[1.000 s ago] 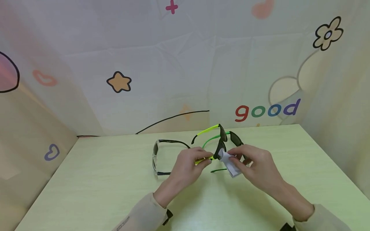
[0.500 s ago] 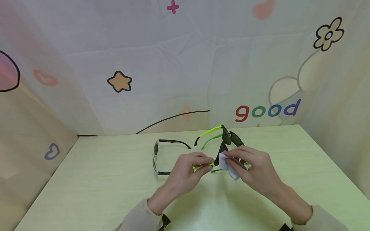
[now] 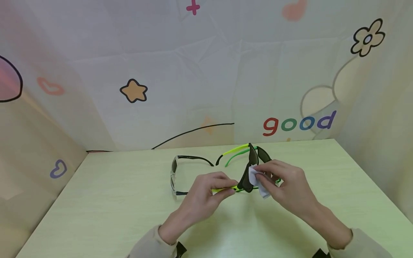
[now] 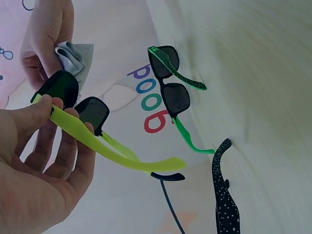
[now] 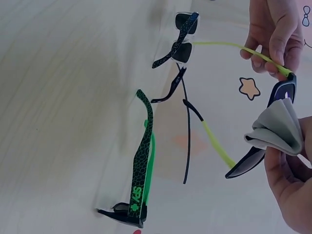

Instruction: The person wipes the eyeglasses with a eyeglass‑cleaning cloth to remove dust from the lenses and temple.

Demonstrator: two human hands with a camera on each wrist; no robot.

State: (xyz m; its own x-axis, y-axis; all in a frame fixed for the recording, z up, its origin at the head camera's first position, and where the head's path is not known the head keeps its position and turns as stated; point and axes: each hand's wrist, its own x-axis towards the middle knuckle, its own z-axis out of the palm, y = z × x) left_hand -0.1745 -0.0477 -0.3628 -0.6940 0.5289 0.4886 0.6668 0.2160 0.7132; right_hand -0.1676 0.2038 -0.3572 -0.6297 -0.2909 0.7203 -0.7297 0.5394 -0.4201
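Between both hands, above the table, are sunglasses (image 3: 246, 178) with dark lenses and neon-yellow temples tipped in black. My left hand (image 3: 206, 195) pinches one yellow temple (image 4: 92, 141) near its hinge, thumb against fingers. A folded pale grey cloth (image 5: 278, 129) is pinched in my right hand (image 3: 287, 182). In the head view the cloth lies against the front of the lenses, and the right wrist view shows it across the middle of the frame. The right fingertips are partly hidden behind the cloth.
Green-templed sunglasses (image 4: 175, 97) stand on the table (image 3: 113, 215) just behind the held pair. To the left lie clear-framed sunglasses (image 3: 173, 175) with dark speckled temples. A printed curtain (image 3: 193, 71) closes off the back and sides.
The yellow sunglasses have tilted and sunk slightly, showing more of their lens fronts. The cloth has shifted over the lenses. My left hand has dropped a little; both hands keep their hold.
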